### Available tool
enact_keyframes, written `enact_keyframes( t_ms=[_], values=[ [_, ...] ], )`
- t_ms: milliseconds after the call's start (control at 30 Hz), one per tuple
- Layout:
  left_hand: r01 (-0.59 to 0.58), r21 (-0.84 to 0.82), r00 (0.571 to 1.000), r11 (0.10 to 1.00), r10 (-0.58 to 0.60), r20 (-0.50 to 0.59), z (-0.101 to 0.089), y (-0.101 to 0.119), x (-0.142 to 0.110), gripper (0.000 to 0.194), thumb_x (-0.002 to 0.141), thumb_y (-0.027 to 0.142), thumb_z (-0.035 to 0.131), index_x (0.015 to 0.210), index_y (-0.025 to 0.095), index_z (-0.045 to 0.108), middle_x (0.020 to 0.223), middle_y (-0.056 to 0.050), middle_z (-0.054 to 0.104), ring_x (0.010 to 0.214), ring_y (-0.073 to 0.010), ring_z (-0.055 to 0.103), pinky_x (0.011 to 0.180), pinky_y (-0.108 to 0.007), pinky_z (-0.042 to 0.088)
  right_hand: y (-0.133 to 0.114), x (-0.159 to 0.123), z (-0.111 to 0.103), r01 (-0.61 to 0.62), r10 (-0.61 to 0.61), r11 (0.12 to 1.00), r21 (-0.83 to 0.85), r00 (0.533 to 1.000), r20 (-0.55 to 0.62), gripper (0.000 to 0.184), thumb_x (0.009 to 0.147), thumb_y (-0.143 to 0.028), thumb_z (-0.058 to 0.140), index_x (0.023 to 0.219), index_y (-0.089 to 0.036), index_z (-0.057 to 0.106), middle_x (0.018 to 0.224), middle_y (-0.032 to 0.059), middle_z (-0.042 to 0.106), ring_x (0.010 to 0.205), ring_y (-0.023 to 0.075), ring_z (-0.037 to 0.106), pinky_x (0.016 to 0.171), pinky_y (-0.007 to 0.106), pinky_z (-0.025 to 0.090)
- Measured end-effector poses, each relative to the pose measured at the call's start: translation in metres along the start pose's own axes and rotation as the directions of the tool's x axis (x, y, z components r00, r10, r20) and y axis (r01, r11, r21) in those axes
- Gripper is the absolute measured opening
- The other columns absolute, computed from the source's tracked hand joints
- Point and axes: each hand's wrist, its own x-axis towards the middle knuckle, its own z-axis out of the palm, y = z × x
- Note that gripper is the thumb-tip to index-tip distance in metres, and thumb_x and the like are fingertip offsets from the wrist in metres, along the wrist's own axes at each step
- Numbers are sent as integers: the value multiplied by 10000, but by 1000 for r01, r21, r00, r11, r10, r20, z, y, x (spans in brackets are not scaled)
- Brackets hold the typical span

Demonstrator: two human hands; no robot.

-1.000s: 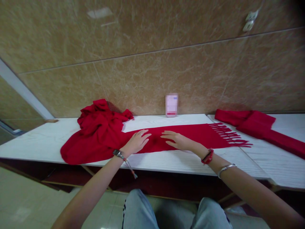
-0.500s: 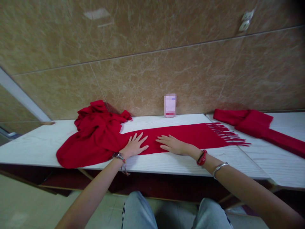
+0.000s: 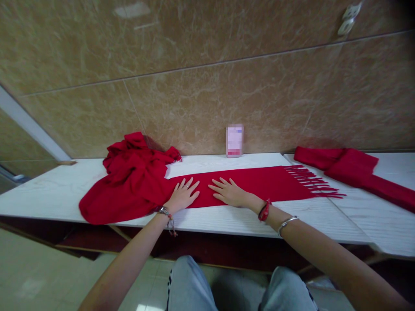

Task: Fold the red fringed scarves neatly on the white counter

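Observation:
A red fringed scarf (image 3: 259,185) lies across the white tabletop, flat in the middle and on the right, bunched into a heap at the left. My left hand (image 3: 182,196) rests on it beside the heap, palm down with fingers spread. Palm down too, my right hand (image 3: 231,192) lies on the flat part a short way to the right, its fingers apart. Neither hand grips the cloth. The scarf's fringe (image 3: 314,182) points right.
A second red cloth (image 3: 353,166), folded, lies at the right on the white tabletop (image 3: 259,222). A small pale card or box (image 3: 234,140), blurred out, stands against the tiled wall (image 3: 207,99). Dark shelves (image 3: 220,248) sit under the tabletop's front edge.
My right hand has shifted slightly, its fingers now more spread on the scarf. My left hand stays nearly where it was. The whole view has moved a little.

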Motion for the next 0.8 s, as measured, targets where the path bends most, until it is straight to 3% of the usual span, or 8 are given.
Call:
enact_keyframes(
  t_ms=[233,400,500,600,700,800],
  values=[
    [13,17,999,1000,-12,-45,-1,2,-5,521,895,477,223,1367,264,277,1458,-33,221,1328,-259,179,1050,-453,186,-22,14,1,-33,33,996,88,999,-9,582,899,-485,231,1378,-157,274,1437,92,251,1320,281,187,1028,556,188],
    [32,25,998,999,-31,-50,-3,4,-7,528,888,474,239,1370,260,271,1465,-35,193,1333,-277,152,1051,-486,165,-25,20,0,-74,71,991,109,997,26,578,903,-454,240,1380,-128,261,1441,104,233,1323,276,181,1028,549,190],
    [99,37,992,994,-96,-81,-2,4,-7,521,888,456,243,1374,269,260,1472,-41,166,1334,-308,117,1038,-527,157,-34,28,-2,-140,144,984,108,989,-29,578,906,-426,255,1376,-89,258,1443,125,216,1328,274,162,1041,532,171],
    [125,54,992,991,-124,-34,-1,2,-8,514,892,438,237,1378,271,248,1463,-54,198,1326,-315,153,1022,-537,184,-43,35,1,-131,136,988,79,989,-58,556,905,-405,269,1364,-92,289,1435,124,240,1324,263,182,1054,515,147],
    [86,72,996,994,-85,-26,-2,-2,-8,517,891,443,239,1380,277,240,1462,-57,200,1323,-313,166,1020,-527,198,-37,32,6,-130,133,989,63,990,-39,557,901,-423,266,1362,-111,300,1432,111,252,1313,264,218,1043,515,184],
    [70,71,997,995,-68,-31,-2,-4,-9,522,888,459,241,1380,286,238,1464,-58,195,1322,-319,166,1020,-520,200,-11,12,12,-171,172,985,19,983,-62,559,899,-428,260,1361,-115,303,1428,115,263,1308,264,234,1032,514,214]
  ],
)
